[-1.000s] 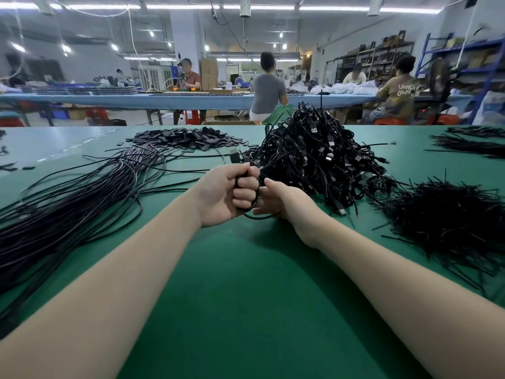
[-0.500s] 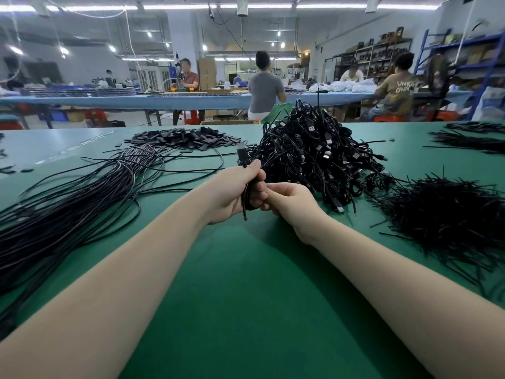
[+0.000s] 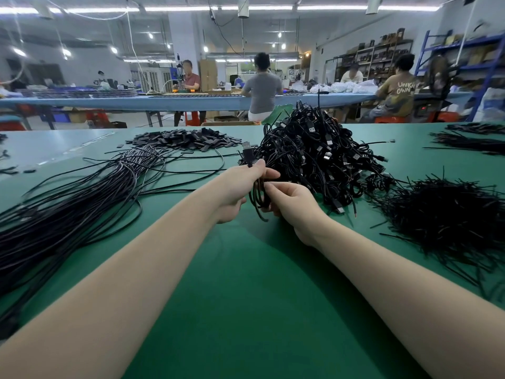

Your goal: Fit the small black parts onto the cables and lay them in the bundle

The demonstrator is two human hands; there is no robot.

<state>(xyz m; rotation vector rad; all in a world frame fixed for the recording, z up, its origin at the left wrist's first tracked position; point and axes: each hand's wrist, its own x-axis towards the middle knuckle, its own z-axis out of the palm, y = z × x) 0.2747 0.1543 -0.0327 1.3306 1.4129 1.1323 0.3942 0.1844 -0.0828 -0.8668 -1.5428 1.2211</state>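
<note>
My left hand (image 3: 239,184) grips a coiled black cable (image 3: 258,196) above the green table (image 3: 246,296); the cable's USB plug (image 3: 248,154) sticks up past the fingertips. My right hand (image 3: 293,205) pinches the same coil from the right. Behind the hands rises a tall heap of coiled cables (image 3: 322,157). A long bundle of straight black cables (image 3: 68,198) fans out on the left. Small flat black parts (image 3: 185,139) lie in a pile at the back. A mound of thin black ties (image 3: 448,217) sits on the right.
More black cable bunches (image 3: 470,138) lie at the far right edge of the table. Beyond it, people sit or stand at a long blue workbench (image 3: 164,101), with shelving (image 3: 464,58) on the right wall.
The coil has been squeezed narrower between both hands, and the plug end now stands up above my left fingers. Both hands shifted slightly away from me toward the heap.
</note>
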